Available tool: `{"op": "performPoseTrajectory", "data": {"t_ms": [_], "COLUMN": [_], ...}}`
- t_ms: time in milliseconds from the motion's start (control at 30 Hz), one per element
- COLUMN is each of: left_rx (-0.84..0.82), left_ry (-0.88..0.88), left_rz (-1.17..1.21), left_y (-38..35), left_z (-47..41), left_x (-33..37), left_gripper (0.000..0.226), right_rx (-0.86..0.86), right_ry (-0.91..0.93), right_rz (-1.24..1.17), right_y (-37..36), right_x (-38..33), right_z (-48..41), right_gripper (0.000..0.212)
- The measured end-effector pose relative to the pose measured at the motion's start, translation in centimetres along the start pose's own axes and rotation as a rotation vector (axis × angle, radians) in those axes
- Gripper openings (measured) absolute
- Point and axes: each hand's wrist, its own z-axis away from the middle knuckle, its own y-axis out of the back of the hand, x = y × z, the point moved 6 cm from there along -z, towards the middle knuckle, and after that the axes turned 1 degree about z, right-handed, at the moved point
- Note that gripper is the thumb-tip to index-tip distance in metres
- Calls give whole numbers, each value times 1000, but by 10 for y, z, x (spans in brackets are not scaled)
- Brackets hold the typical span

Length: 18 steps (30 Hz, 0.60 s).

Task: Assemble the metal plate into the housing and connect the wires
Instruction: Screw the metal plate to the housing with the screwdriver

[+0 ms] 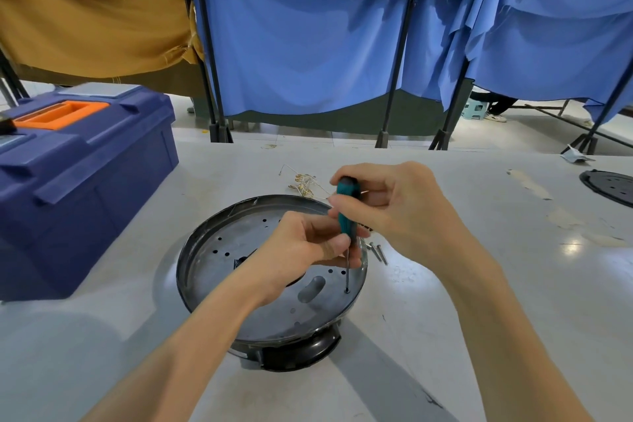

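Fingers gripping screwdriver, left hand hiding plate centre

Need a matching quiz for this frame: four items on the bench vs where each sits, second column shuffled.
1 screwdriver
2 toolbox
3 loose screws
4 wire bundle

a beyond the far rim of the housing
b at the left of the table
c upright, tip on the metal plate, gripped by left hand and right hand
d on the table, just right of the housing

Pairs: 1-c, 2-b, 3-d, 4-a
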Motion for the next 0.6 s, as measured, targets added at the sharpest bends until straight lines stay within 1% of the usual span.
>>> {"op": "performPoseTrajectory", "data": {"t_ms": [33, 133, 200, 300, 367, 400, 433, 533, 600], "left_rx": [4, 18, 3, -33, -52, -62, -70, -88, -92], "left_ry": [-3, -1, 22, 56, 63, 63, 61, 63, 63], "left_rz": [7, -6, -9, -5, -11, -11, -10, -5, 3], "left_y": [-1, -4, -5, -6, -6, -7, -7, -8, -7], "left_z": [0, -3, -6, -6, -5, -5, -6, -6, -6], "left_x": [0, -1, -3, -5, -3, -3, -2, -1, -3], "left_gripper": [21, 10, 14, 20, 21, 20, 21, 21, 21], "right_rx": [51, 202, 298, 345, 323, 288, 229, -13, -33], "right_ry": [-3, -21, -37, -76, -55, -46, -43, -52, -26], "right_rz": [66, 274, 430, 599, 630, 582, 472, 71, 0], "right_y": [2, 5, 3, -7, -5, 0, 4, 6, 9], "right_x": [-1, -3, -7, -10, -11, -9, -7, 0, 2], "right_z": [-1, 0, 4, 4, 3, 3, 2, 1, 3], "right_gripper": [12, 21, 25, 30, 33, 35, 33, 27, 26]}}
